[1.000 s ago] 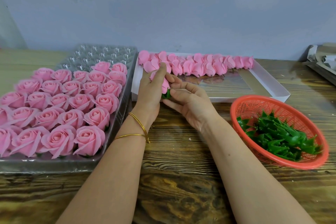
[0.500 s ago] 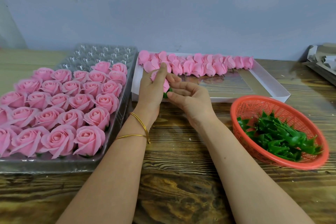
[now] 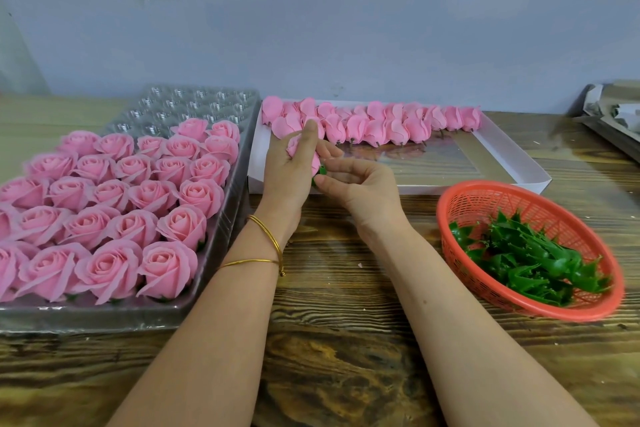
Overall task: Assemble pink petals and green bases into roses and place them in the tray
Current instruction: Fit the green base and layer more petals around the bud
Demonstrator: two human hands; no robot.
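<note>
– If you start at the near edge of the wooden table (image 3: 329, 291), what sits on this side of the white box (image 3: 415, 189)?

– ok so nearest, to the right of the box and closer to the camera, there's a red basket (image 3: 502, 204) with a heap of green bases (image 3: 530, 256) in it. Left of the box, right up against its side, is a clear tray (image 3: 104, 319). It's mostly filled with finished roses (image 3: 104, 218), and the far rows show bare cups.

– and the hands?

– both are over the box's near left corner. The left hand (image 3: 284, 173), with two gold bangles (image 3: 268, 236) on that wrist, grips a pink petal bud (image 3: 294, 146). The right hand (image 3: 360, 184) pinches a green base (image 3: 322, 170) right at the bud's lower end. Can't tell if it's fully seated.

– further back?

– along the box's far wall there's a row of loose pink buds (image 3: 381, 125) lying on their sides. Beyond the box, a plain grey wall (image 3: 346, 28).
</note>
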